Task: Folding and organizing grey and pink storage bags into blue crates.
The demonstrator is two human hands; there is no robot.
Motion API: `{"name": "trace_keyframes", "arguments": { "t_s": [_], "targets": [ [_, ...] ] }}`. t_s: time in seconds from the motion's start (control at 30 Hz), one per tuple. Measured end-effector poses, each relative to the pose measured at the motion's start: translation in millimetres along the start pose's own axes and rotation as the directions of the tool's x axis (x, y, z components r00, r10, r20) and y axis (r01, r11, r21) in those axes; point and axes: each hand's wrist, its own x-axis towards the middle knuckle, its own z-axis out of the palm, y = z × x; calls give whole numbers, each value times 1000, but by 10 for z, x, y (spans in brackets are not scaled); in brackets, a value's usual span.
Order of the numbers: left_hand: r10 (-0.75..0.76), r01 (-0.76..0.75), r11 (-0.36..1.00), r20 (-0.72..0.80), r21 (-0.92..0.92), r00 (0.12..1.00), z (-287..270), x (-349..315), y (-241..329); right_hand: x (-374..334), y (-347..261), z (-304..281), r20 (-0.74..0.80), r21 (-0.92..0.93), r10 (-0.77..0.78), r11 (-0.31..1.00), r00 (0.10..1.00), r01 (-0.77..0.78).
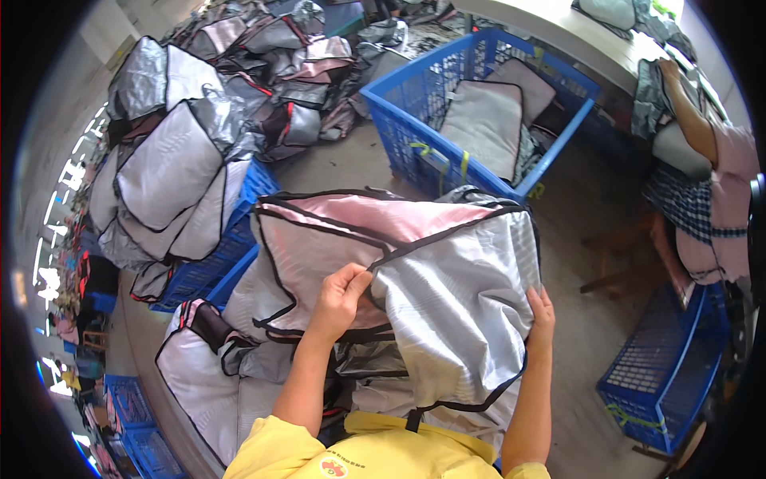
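Observation:
Before me I hold up a silver fabric bag piece [455, 295] with black binding along its edges. Its far part shows a pinkish lining sheen, and the near part hangs in loose folds. My left hand [341, 299] is closed in a pinch on the black-bound edge near the middle. My right hand [540, 318] grips the right side, thumb on top, the other fingers partly hidden behind the cloth. More silver pieces [203, 383] with black edging lie beneath and to the left of it, close to my body.
A blue crate [391, 132] with silver panels stands ahead. At the left, a blue crate [249, 188] is heaped with similar pieces; a large pile [295, 72] spreads behind. On the right, another person [730, 176] works at a white table [550, 28], near a blue crate [638, 371].

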Motion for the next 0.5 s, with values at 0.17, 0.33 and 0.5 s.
{"name": "trace_keyframes", "arguments": {
  "t_s": [0.17,0.33,0.5],
  "targets": [
    [68,-68,968,11,241,998,168,-40,-199,60,-61,-138,-126,-217,49,973,991,-76],
    [132,-123,957,-15,264,991,200,96,-195,156,-44,-128,-97,-284,65,955,993,-90],
    [319,-241,917,-220,317,922,418,103,-158,134,-117,20,-74,-225,10,974,997,-26]
  ]
}}
